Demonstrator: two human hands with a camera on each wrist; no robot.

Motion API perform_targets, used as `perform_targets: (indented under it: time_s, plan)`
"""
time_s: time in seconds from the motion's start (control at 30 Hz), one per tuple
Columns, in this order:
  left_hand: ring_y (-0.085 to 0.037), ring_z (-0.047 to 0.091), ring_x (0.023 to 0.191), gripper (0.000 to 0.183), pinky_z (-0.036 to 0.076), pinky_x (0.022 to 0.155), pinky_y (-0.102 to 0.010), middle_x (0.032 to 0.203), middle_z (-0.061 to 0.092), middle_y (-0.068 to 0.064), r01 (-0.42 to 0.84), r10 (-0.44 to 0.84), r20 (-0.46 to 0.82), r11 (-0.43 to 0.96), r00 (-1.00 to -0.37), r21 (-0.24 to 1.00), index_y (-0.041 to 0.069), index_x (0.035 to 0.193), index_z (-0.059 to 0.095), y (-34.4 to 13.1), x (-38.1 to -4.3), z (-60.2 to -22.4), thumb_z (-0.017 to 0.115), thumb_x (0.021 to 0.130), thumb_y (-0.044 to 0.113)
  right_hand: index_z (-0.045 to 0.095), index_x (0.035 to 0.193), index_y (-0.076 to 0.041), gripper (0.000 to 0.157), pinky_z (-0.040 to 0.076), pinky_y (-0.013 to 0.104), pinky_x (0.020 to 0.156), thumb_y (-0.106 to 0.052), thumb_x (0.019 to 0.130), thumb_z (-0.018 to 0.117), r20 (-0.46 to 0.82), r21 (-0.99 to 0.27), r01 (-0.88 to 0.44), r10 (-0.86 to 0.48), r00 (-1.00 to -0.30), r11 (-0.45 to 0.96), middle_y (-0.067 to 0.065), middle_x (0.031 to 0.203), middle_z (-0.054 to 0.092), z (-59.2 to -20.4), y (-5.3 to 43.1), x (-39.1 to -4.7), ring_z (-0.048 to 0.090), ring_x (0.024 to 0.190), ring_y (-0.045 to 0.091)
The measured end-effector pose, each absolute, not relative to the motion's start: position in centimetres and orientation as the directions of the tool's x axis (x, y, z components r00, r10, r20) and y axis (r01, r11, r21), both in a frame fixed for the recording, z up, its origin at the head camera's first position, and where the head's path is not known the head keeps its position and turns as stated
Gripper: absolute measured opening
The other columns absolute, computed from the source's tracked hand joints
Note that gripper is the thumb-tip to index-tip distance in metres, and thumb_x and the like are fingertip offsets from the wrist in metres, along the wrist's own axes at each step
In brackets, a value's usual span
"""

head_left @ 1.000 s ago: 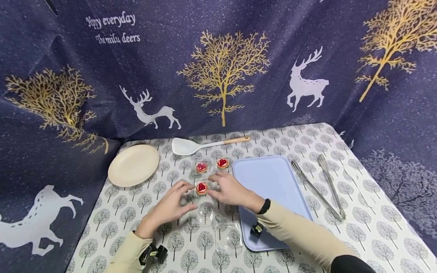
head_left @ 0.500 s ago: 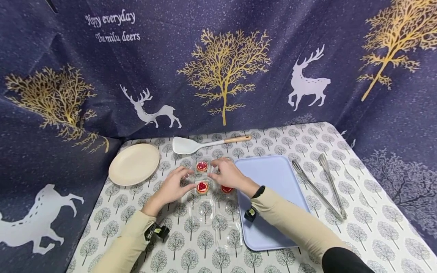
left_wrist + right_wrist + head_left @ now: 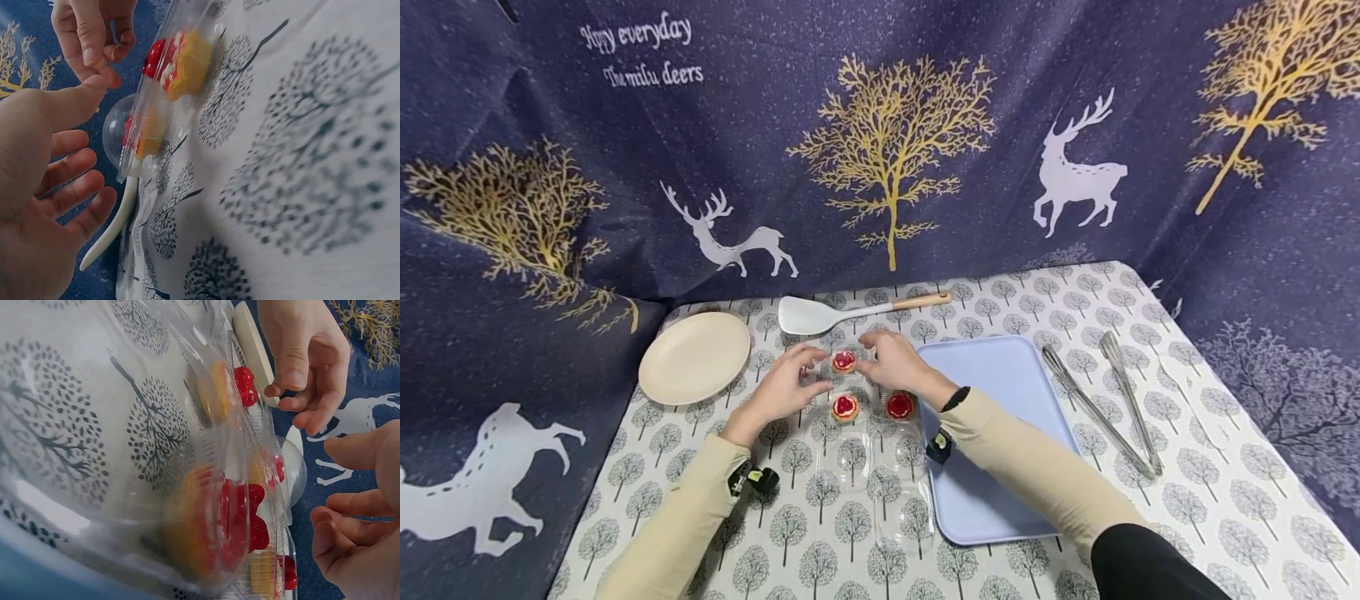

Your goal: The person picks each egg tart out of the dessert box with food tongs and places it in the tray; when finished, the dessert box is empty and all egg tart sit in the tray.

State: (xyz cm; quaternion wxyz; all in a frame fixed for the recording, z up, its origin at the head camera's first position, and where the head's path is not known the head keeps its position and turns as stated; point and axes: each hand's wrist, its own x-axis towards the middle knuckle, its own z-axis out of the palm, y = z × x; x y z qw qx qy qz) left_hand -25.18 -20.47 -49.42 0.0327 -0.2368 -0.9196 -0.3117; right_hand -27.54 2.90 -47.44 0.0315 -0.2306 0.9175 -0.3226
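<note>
A clear plastic container (image 3: 852,457) lies in the middle of the table, with several small red-topped tarts in its far compartments. My left hand (image 3: 781,388) and right hand (image 3: 898,368) are on either side of the far-left tart (image 3: 844,361), fingers loosely bent, gripping nothing. A clear dome (image 3: 114,130) covers that tart in the left wrist view. Closer to me are the near-left tart (image 3: 846,407) and the near-right tart (image 3: 900,406). The far-right tart is hidden behind my right hand in the head view. Whether any fingertip touches the plastic, I cannot tell.
To the right lies a blue tray (image 3: 992,500), partly under my right forearm. Beyond it are metal tongs (image 3: 1131,408). A white spatula (image 3: 808,317) with a wooden handle lies at the back. At the left stands a beige plate (image 3: 695,358).
Both hands have moved away from me, from beside the near-left tart to around the far-left one. The near-right tart has come into sight; my right hand now covers the far-right tart.
</note>
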Motion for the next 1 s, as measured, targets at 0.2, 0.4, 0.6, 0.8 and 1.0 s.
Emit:
perform_targets:
  time_s: [0.2, 0.4, 0.6, 0.8, 1.0]
  plan:
    - [-0.032, 0.062, 0.101, 0.058, 0.055, 0.084, -0.047, 0.128, 0.057, -0.010, 0.448, 0.402, 0.210, 0.713, -0.891, 0.539, 0.004, 0.129, 0.059, -20.7, -26.3, -49.5, 0.080, 0.080, 0.029, 0.057, 0.133, -0.002, 0.054, 0.054, 0.044, 0.093, -0.032, 0.090, 0.069, 0.030, -0.605, -0.364, -0.436, -0.900, 0.709, 0.016, 0.125, 0.063, -47.4, 2.3, -28.2, 0.063, 0.109, 0.032]
    - [-0.031, 0.061, 0.103, 0.062, 0.055, 0.084, -0.046, 0.128, 0.057, -0.010, 0.466, 0.418, 0.217, 0.712, -0.882, 0.525, 0.003, 0.130, 0.058, -20.8, -27.4, -49.8, 0.079, 0.081, 0.034, 0.054, 0.136, -0.003, 0.056, 0.053, 0.045, 0.097, -0.030, 0.090, 0.069, -0.012, -0.614, -0.317, -0.410, -0.912, 0.723, 0.017, 0.130, 0.061, -47.2, 2.0, -28.9, 0.061, 0.114, 0.033]
    - [-0.031, 0.060, 0.109, 0.064, 0.052, 0.093, -0.051, 0.131, 0.056, -0.009, 0.439, 0.414, 0.175, 0.720, -0.893, 0.537, 0.004, 0.133, 0.056, -20.4, -28.1, -49.6, 0.077, 0.083, 0.036, 0.054, 0.136, -0.004, 0.049, 0.052, 0.043, 0.099, -0.025, 0.094, 0.065, -0.052, -0.608, -0.285, -0.395, -0.917, 0.741, 0.015, 0.132, 0.061, -47.2, 1.9, -29.3, 0.060, 0.118, 0.032]
    - [-0.029, 0.061, 0.110, 0.063, 0.050, 0.095, -0.052, 0.136, 0.054, -0.008, 0.401, 0.394, 0.135, 0.738, -0.909, 0.543, 0.006, 0.136, 0.054, -20.2, -28.9, -49.8, 0.074, 0.085, 0.037, 0.055, 0.135, -0.002, 0.045, 0.051, 0.043, 0.101, -0.014, 0.093, 0.064, -0.047, -0.612, -0.285, -0.394, -0.918, 0.737, 0.017, 0.131, 0.061, -47.3, 1.9, -29.7, 0.059, 0.119, 0.033]
    - [-0.027, 0.063, 0.106, 0.061, 0.053, 0.093, -0.048, 0.130, 0.060, -0.010, 0.403, 0.400, 0.133, 0.729, -0.907, 0.553, 0.006, 0.136, 0.055, -20.2, -29.8, -50.5, 0.071, 0.087, 0.039, 0.054, 0.136, -0.003, 0.043, 0.050, 0.042, 0.102, -0.014, 0.094, 0.060, -0.077, -0.604, -0.278, -0.401, -0.913, 0.747, 0.017, 0.131, 0.061, -47.4, 1.9, -30.1, 0.058, 0.121, 0.032]
